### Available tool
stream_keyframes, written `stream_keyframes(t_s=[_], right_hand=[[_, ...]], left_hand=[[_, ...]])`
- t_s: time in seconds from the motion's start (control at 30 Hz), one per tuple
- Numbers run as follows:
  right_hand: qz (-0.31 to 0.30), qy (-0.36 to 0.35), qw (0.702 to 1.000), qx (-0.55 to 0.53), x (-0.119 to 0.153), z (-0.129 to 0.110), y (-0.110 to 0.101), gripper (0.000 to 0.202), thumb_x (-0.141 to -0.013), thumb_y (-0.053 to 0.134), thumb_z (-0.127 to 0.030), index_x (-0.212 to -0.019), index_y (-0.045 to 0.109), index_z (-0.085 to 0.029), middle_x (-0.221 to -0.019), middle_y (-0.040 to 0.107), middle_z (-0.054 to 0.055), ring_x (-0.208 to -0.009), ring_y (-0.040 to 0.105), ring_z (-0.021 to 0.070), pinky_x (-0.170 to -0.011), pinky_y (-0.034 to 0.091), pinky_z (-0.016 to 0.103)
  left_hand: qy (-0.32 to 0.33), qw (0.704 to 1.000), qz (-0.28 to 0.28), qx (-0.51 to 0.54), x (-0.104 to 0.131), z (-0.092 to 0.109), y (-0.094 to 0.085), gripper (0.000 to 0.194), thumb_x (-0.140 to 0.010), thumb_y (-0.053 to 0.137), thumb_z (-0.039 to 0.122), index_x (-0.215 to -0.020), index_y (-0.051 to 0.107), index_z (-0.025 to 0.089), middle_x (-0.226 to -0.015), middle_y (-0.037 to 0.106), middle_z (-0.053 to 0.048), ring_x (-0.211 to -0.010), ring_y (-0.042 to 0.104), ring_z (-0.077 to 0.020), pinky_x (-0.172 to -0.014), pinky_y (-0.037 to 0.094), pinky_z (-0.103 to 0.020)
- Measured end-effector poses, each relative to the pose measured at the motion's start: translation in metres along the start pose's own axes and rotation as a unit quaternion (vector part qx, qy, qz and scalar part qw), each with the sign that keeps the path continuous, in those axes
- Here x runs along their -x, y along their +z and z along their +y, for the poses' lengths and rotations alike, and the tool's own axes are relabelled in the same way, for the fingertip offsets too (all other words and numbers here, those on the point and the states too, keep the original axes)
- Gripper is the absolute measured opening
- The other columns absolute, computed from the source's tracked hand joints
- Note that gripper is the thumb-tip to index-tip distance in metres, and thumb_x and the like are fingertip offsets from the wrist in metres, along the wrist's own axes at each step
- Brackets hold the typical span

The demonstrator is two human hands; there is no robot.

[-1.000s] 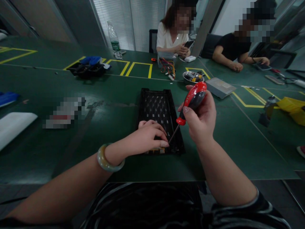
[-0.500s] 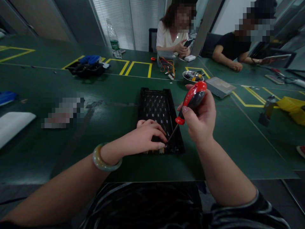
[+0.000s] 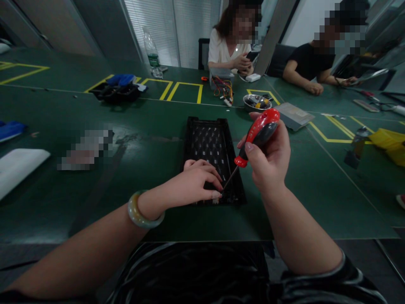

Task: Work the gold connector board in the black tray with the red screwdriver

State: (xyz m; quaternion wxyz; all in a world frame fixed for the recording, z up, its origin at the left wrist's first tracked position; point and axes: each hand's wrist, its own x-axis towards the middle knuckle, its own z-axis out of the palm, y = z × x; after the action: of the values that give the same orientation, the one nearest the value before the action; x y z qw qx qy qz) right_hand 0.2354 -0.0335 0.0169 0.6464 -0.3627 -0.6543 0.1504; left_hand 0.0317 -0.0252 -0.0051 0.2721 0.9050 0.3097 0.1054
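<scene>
A black rectangular casing (image 3: 207,139) with rows of small pale marks lies open side up on the green table. My right hand (image 3: 272,156) is wrapped round the handle of a red and black screwdriver (image 3: 260,131). Its thin shaft slants down and left, with the tip at the casing's near end. Across that near part rests my left hand (image 3: 198,181), a bangle (image 3: 136,211) on its wrist. The left thumb and forefinger are drawn together right beside the screwdriver tip. Whatever sits between them is too small to make out.
Beyond the casing are a metal bowl (image 3: 249,105) of small parts, a flat grey metal box (image 3: 292,116) and a power supply with coloured cables (image 3: 223,86). A black tray (image 3: 114,93) stands at back left. Two people sit across the table (image 3: 152,152).
The screwdriver handle and my right hand have shifted slightly to the right. My left hand stays by the tip, almost unmoved.
</scene>
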Motion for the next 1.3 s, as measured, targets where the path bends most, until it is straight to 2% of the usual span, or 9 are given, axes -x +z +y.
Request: stream_keyframes(t_s=[0.23,0.4,0.53,0.63,0.8,0.97,1.07,1.2,1.3], right_hand=[[-0.035,0.026,0.999,-0.009,0.004,-0.011,0.003,0.047,-0.087,0.061,-0.045,-0.131,0.048,-0.034,-0.129,0.061,0.005,-0.079,0.064,0.0177,-0.071,0.060,0.041],[-0.126,0.001,0.987,-0.101,0.003,-0.021,0.000,0.048,-0.085,0.065,-0.040,-0.131,0.051,-0.034,-0.121,0.062,0.004,-0.078,0.063,0.0165,-0.065,0.059,0.036],[-0.178,0.047,0.973,-0.143,0.000,-0.025,-0.004,0.043,-0.085,0.069,-0.035,-0.125,0.056,-0.032,-0.120,0.062,0.004,-0.080,0.063,0.0153,-0.068,0.059,0.034],[-0.183,0.081,0.970,-0.135,-0.001,-0.024,-0.004,0.043,-0.084,0.075,-0.039,-0.123,0.061,-0.031,-0.121,0.063,0.004,-0.084,0.063,0.0152,-0.075,0.059,0.035],[-0.192,0.091,0.966,-0.150,-0.001,-0.024,-0.003,0.069,-0.076,0.084,-0.036,-0.137,0.053,-0.032,-0.093,0.068,-0.001,-0.078,0.066,0.0157,-0.070,0.058,0.032],[-0.170,0.090,0.965,-0.177,0.002,-0.021,-0.005,0.031,-0.086,0.072,-0.034,-0.114,0.061,-0.028,-0.084,0.068,-0.001,-0.075,0.068,0.0162,-0.065,0.057,0.032],[-0.169,0.075,0.966,-0.179,0.002,-0.019,-0.007,0.031,-0.084,0.072,-0.039,-0.111,0.066,-0.024,-0.089,0.069,0.002,-0.076,0.067,0.0177,-0.064,0.056,0.033],[-0.173,0.051,0.971,-0.156,0.002,-0.021,-0.008,0.041,-0.084,0.070,-0.042,-0.121,0.068,-0.024,-0.098,0.071,0.005,-0.073,0.063,0.0169,-0.063,0.054,0.034],[-0.183,0.058,0.971,-0.145,0.002,-0.025,-0.007,0.058,-0.083,0.070,-0.042,-0.137,0.057,-0.026,-0.092,0.071,0.004,-0.070,0.064,0.0172,-0.059,0.053,0.033]], left_hand=[[0.001,1.000,0.004,0.006,0.001,0.003,-0.001,0.013,-0.086,0.075,0.045,-0.092,0.079,0.034,-0.116,0.074,0.005,-0.121,0.054,-0.0260,-0.100,0.022,-0.045],[0.009,1.000,0.006,0.022,0.003,0.003,-0.001,0.011,-0.086,0.075,0.043,-0.091,0.078,0.034,-0.112,0.075,0.008,-0.120,0.054,-0.0243,-0.102,0.020,-0.044],[0.010,1.000,0.007,0.028,0.004,0.004,-0.001,0.009,-0.086,0.075,0.041,-0.091,0.077,0.034,-0.109,0.075,0.008,-0.120,0.054,-0.0238,-0.099,0.022,-0.043],[-0.002,1.000,0.009,0.020,0.004,0.005,-0.001,0.009,-0.085,0.075,0.042,-0.090,0.077,0.034,-0.110,0.075,0.008,-0.119,0.053,-0.0249,-0.097,0.024,-0.043],[-0.001,1.000,0.011,0.020,0.004,0.006,-0.001,0.011,-0.085,0.074,0.041,-0.093,0.077,0.034,-0.117,0.073,0.006,-0.122,0.050,-0.0268,-0.097,0.024,-0.044],[-0.007,1.000,0.016,0.012,0.005,0.006,-0.001,0.011,-0.085,0.074,0.043,-0.089,0.077,0.033,-0.111,0.074,0.005,-0.120,0.051,-0.0273,-0.098,0.024,-0.045],[-0.003,1.000,0.014,0.016,0.005,0.006,-0.001,0.014,-0.085,0.075,0.043,-0.093,0.077,0.033,-0.111,0.074,0.004,-0.120,0.050,-0.0273,-0.099,0.024,-0.045],[0.006,1.000,0.016,0.023,0.006,0.006,-0.002,0.013,-0.085,0.075,0.043,-0.093,0.077,0.033,-0.112,0.074,0.006,-0.120,0.050,-0.0264,-0.099,0.023,-0.044],[-0.001,1.000,0.014,0.022,0.006,0.006,-0.002,0.012,-0.084,0.076,0.043,-0.091,0.077,0.033,-0.111,0.074,0.005,-0.119,0.051,-0.0268,-0.098,0.023,-0.044]])
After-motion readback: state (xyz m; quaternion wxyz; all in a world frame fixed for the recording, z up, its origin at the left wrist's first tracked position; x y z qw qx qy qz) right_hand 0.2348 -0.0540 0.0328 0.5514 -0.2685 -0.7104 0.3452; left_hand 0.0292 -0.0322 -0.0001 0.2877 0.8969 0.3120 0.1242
